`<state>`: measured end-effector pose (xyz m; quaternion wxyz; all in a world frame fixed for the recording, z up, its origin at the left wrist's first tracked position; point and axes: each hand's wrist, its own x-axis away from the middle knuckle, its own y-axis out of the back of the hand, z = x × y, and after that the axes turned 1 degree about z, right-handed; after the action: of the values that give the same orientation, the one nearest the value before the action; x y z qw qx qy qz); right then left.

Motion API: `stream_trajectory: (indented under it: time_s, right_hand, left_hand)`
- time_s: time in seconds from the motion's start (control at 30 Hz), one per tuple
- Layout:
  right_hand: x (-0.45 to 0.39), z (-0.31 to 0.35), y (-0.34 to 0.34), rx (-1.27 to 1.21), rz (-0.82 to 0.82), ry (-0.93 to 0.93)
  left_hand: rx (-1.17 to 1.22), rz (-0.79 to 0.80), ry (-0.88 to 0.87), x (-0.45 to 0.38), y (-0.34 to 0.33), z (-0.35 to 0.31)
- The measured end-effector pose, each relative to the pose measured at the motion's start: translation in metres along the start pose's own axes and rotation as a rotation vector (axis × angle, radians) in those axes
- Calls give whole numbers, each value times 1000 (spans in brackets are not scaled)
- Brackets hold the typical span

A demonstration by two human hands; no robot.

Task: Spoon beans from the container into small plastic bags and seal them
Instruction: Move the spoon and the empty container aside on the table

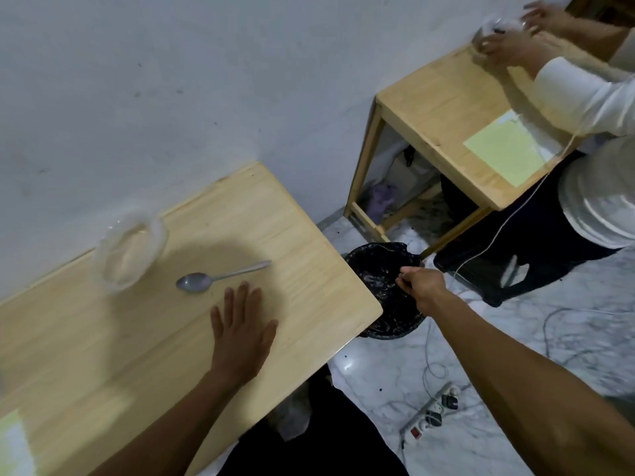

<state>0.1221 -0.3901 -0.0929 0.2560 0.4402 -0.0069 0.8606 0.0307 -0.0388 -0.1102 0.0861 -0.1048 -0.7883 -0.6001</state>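
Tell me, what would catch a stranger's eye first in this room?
Probably the right hand stretched out past the table's corner, fingers curled over a bin lined with a black bag on the floor. The left hand lies flat on the wooden table, just below a metal spoon and a clear plastic container. At the top right, another person's hands work at a second table.

Pale wood table (pixel 309 269), grey metal spoon (pixel 220 278), black bin (pixel 381 269), white marbled floor (pixel 549 321), yellow paper (pixel 505 149).

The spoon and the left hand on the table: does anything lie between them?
No. In the head view, only bare wood separates the spoon from the fingertips of the left hand, which rests flat on the table.
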Motion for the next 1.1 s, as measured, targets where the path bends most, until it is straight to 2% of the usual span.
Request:
stream_trajectory:
  time_s: [0.13,0.33,0.43,0.53,0.67,0.83,1.0,1.1]
  right_hand:
    - [-15,7,-1,60,-16,-64]
    - [-17,26,-15,-79,161,-105]
    - [-21,33,-27,-15,175,-33]
    - [-13,45,-50,89,147,144]
    - [22,68,-102,211,226,454]
    - [76,70,-184,436,463,695]
    - [129,50,-261,627,698,739]
    - [148,34,-307,738,807,713]
  left_hand:
    - [68,15,8,0,0,6]
    - [68,19,9,3,1,6]
    - [79,34,4,3,4,5]
    - [66,40,18,4,6,5]
    - [86,36,181,13,8,9]
    - [130,-8,408,42,12,34]
    - [257,-80,685,76,17,63]
    - [332,-107,741,95,21,77]
